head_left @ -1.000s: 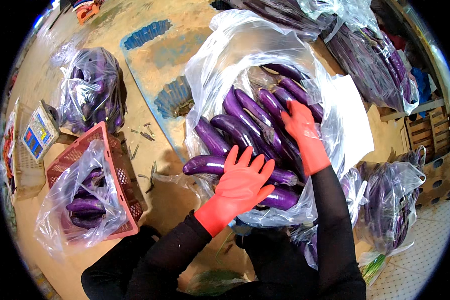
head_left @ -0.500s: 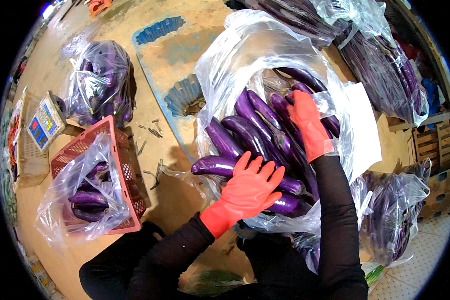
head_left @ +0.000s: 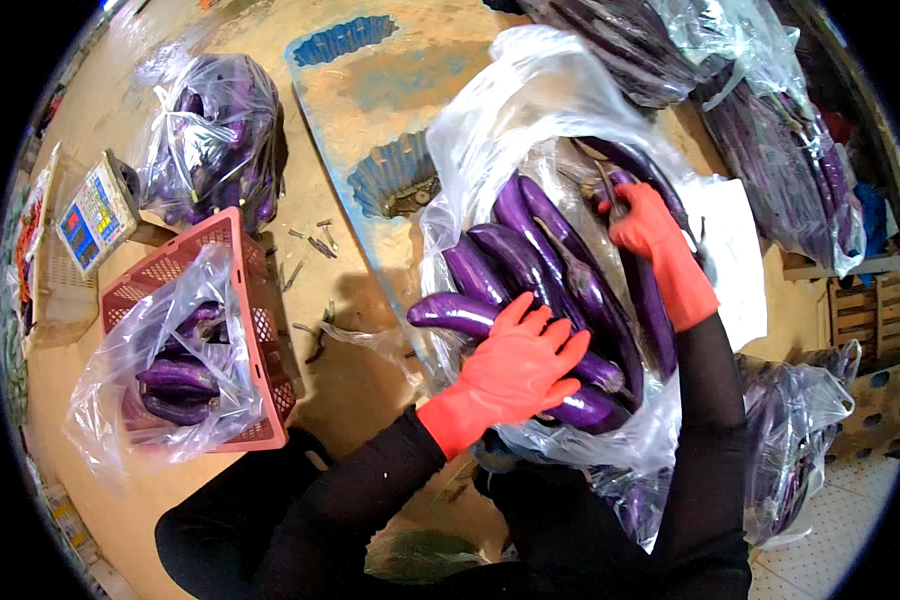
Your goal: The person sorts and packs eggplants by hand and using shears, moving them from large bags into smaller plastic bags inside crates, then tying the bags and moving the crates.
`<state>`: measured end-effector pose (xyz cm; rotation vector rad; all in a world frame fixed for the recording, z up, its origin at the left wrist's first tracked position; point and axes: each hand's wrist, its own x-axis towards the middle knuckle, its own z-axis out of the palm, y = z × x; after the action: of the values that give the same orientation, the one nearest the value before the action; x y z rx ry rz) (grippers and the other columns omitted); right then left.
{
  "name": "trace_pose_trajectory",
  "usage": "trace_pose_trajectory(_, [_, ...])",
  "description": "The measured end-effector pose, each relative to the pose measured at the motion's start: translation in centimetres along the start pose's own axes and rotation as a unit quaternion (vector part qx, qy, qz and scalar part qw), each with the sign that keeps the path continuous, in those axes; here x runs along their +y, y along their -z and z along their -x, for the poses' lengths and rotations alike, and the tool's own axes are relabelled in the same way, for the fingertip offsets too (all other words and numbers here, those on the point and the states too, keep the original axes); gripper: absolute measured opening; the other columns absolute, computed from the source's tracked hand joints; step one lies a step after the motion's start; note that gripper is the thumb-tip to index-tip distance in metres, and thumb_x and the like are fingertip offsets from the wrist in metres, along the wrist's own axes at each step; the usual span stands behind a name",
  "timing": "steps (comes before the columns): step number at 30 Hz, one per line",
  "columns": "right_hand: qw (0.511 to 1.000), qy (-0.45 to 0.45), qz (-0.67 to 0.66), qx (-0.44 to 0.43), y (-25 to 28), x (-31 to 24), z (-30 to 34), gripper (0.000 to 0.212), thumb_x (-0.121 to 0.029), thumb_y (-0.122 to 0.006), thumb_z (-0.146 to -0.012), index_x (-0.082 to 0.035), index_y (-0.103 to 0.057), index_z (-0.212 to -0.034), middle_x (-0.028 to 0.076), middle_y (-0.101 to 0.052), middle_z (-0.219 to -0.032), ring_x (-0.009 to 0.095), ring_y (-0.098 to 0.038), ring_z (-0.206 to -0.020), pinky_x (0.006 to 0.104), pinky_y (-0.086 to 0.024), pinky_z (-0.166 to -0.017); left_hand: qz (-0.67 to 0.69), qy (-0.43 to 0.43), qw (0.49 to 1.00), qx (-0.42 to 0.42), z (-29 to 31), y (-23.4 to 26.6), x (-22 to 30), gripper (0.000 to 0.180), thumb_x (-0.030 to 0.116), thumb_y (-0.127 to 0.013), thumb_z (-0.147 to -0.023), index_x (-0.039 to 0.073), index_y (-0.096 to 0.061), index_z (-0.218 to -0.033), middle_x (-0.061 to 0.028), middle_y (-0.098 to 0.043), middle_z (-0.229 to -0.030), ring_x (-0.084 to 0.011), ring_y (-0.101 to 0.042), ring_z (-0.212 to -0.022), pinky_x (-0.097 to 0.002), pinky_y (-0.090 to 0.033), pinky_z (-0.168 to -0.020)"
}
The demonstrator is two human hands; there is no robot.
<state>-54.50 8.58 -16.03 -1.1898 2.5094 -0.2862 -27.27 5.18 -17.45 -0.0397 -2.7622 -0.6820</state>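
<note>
An opened clear plastic bag (head_left: 500, 85) full of long purple eggplants lies in front of me. My left hand (head_left: 515, 365), in a red rubber glove, rests with spread fingers on an eggplant (head_left: 450, 312) lying crosswise on the pile. At the bag's right side my right hand (head_left: 660, 250), gloved alike, is closed around the stem end of another eggplant (head_left: 652, 318). Its long body runs down toward me, partly under my right wrist. More eggplants (head_left: 515, 255) lie side by side between my hands.
To the left stands a pink plastic crate (head_left: 255, 330) with a bag of eggplants inside. Behind it are a tied eggplant bag (head_left: 215, 140) and a scale (head_left: 100, 215). Cut stems (head_left: 320, 243) litter the floor. More bagged eggplants (head_left: 770, 150) lie at right.
My right hand has moved right, and the eggplant in its grip has shifted away from the others, leaving a gap. My left hand stays on the pile. The whole view has shifted slightly.
</note>
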Motion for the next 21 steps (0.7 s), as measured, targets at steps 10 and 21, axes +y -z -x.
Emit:
trace_pose_trajectory(10, [0.916,0.119,-0.379,0.06,12.9,-9.2,17.8,0.051,-0.004,-0.064,-0.061,-0.004,-0.057,-0.112,0.003,-0.057,-0.106,0.011,-0.051,-0.093,0.0245,-0.041,-0.082,0.181,0.032,0.977,0.106,1.8,0.9,-0.3,0.057,0.028,-0.068,-0.077,0.007,-0.05,-0.127,-0.0135,-0.053,-0.126,-0.035,-0.046,-0.12,-0.0479,-0.033,-0.102])
trace_pose_trajectory(21, [0.668,0.387,-0.584,0.252,12.1,-16.7,32.1,0.049,-0.005,-0.067,-0.069,-0.001,-0.054,-0.116,0.013,-0.054,-0.122,0.034,-0.049,-0.118,0.0491,-0.029,-0.108,0.936,0.066,0.299,0.173,6.4,12.9,7.4,0.077,0.063,-0.061,-0.072,0.004,-0.046,-0.12,-0.02,-0.051,-0.125,-0.0359,-0.049,-0.117,-0.0532,-0.038,-0.101])
